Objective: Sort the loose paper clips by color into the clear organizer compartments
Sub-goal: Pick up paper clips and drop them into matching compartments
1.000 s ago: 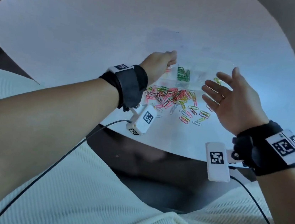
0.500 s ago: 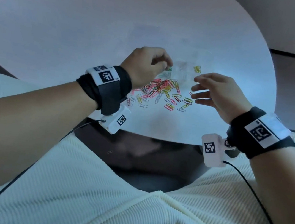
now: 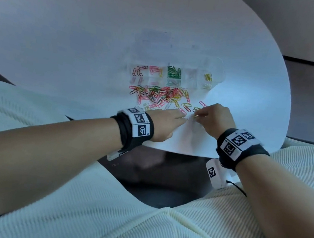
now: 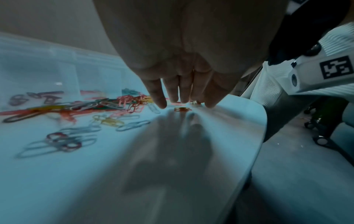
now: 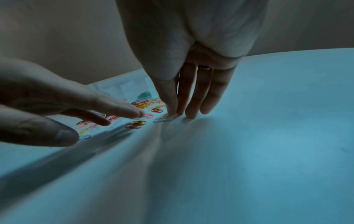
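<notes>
A clear organizer (image 3: 219, 67) lies on the white table (image 3: 81, 50), with red, pink, green and yellow clips in separate compartments. Just in front of it is a pile of mixed loose paper clips (image 3: 159, 95). My left hand (image 3: 180, 117) is at the pile's near edge. Its fingers (image 4: 159, 98) are straight, with their tips on the table beside a red clip (image 4: 182, 109). Close to its right, my right hand (image 3: 200, 115) points down, and its thumb and forefinger (image 5: 172, 106) pinch a yellow paper clip (image 5: 169, 115) that lies on the table.
The table's curved near edge (image 3: 168, 150) runs just behind both wrists, with my lap below it. A pale silver clip (image 5: 162, 119) lies beside the pinched one. Stray clips (image 3: 202, 103) lie right of the pile. Bare tabletop stretches left and far right.
Both hands came back from the organizer to the pile's near edge. The left hand went from curled to straight fingers on the table. The right hand dropped and closed its fingertips on a clip.
</notes>
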{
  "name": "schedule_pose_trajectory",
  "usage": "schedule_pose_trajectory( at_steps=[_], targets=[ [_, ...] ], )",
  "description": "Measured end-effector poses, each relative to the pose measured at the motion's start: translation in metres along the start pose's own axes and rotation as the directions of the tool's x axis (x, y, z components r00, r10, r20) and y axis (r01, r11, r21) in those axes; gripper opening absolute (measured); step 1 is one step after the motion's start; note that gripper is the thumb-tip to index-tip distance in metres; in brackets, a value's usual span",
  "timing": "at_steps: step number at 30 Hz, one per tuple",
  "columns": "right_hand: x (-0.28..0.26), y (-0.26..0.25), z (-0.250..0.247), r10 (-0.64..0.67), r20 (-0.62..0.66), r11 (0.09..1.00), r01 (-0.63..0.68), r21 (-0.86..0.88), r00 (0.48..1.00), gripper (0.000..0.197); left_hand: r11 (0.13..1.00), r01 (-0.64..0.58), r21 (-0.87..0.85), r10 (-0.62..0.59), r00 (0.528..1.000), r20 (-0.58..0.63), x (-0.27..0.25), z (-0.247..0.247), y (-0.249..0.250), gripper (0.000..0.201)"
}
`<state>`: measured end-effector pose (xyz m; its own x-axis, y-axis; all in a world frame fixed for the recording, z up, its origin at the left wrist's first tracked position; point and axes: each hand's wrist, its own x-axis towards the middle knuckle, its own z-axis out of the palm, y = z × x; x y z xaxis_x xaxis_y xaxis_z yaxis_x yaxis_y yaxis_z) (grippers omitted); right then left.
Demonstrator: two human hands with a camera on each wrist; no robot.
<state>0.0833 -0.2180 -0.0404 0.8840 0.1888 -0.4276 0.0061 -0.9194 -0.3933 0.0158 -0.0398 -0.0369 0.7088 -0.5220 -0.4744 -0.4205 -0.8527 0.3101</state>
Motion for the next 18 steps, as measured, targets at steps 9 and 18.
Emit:
schedule_pose_trajectory(
  at_steps=[9, 18],
  targets=[
    [-0.002, -0.006, 0.007, -0.023, 0.042, 0.999, 0.024, -0.033, 0.999, 0.003, 0.998, -0.017, -0.057, 0.013, 0.998, -0.066, 0.001, -0.006, -0.025, 0.040],
    [-0.001, -0.004, 0.005, -0.024, 0.051, 0.997, 0.021, 0.070, 0.998, 0.008, 0.999, -0.004, -0.049, 0.000, 0.997, -0.078, 0.002, -0.007, -0.028, 0.036]
  ],
)
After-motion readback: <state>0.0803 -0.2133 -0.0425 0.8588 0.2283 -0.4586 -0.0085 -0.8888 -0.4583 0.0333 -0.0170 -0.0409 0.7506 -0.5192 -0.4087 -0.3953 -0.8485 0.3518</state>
